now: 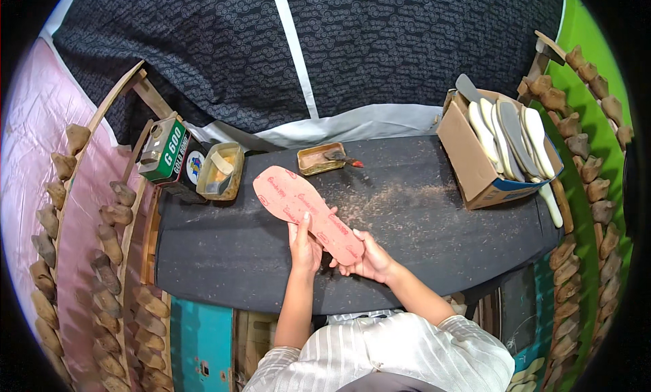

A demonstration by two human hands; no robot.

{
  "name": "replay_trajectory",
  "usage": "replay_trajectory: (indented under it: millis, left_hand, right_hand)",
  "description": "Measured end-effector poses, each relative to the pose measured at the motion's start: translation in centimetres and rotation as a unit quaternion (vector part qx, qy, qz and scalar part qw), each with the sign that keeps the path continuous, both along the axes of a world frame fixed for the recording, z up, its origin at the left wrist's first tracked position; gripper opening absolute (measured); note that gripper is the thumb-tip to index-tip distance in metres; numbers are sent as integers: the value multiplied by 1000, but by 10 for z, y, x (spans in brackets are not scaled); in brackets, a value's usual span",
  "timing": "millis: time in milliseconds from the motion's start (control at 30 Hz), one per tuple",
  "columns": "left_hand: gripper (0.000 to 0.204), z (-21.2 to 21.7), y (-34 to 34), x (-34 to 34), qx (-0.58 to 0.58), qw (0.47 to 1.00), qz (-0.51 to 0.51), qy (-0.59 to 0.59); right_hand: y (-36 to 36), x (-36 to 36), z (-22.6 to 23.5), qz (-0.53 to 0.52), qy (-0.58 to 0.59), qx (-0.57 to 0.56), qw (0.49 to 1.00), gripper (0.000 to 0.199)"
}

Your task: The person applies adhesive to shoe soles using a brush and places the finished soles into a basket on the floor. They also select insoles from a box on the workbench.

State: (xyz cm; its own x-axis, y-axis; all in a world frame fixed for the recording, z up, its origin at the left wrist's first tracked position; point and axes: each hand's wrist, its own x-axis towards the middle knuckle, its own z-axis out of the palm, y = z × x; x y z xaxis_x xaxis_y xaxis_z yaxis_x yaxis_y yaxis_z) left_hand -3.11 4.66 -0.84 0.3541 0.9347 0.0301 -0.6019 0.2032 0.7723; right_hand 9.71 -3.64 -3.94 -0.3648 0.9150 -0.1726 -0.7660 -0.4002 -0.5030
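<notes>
Both hands are up over the near edge of the desk (224, 256), and they share one thing: a pink shoe insole (306, 214) with red print on it. The left hand (305, 246) comes up from a bare forearm that rises almost straight from the lower edge, fingers stretched flat along the insole's left side, one fingertip pressed on its face. The right hand (369, 258) angles in from the right with the wrist bent, its grip curled round the heel end, thumb on top and fingers beneath. So both grips are closed lightly on the insole, neither one a tight fist. The insole slants away from the person, heel at the hands, toe pointing toward the far left part of the desk, and it looks lifted off the dark top.

Beyond the toe sits a small flat tin (321, 158) with a brush in it near the far edge. A yellowish tub (222, 170) stands at the far left corner beside a green can (165, 150). At the right edge, a cardboard box (475, 163) holds pale soles standing on edge. Sawdust is scattered across the middle.
</notes>
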Motion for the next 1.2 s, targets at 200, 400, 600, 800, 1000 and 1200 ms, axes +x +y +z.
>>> replay_trajectory:
  millis: [200,400,600,800,1000,1200]
  left_hand:
    - [46,-21,25,-24,-51,997,-22,-46]
    - [42,-44,36,-32,-64,997,-44,-1]
    - [55,-46,35,-31,-78,994,-81,8]
    - [55,-41,31,-36,-90,995,-50,5]
    - [47,-51,35,-38,-88,993,-75,-28]
    - [49,-46,29,-33,-70,995,-75,4]
  right_hand:
    - [40,8,-14,-162,-443,35,881,42]
    - [111,38,-8,-348,-430,4,833,64]
    - [167,55,-5,-427,-551,87,712,33]
    - [181,47,28,-449,-670,256,533,20]
    - [203,56,31,-417,-745,224,470,25]
    - [217,62,32,-416,-762,234,437,29]
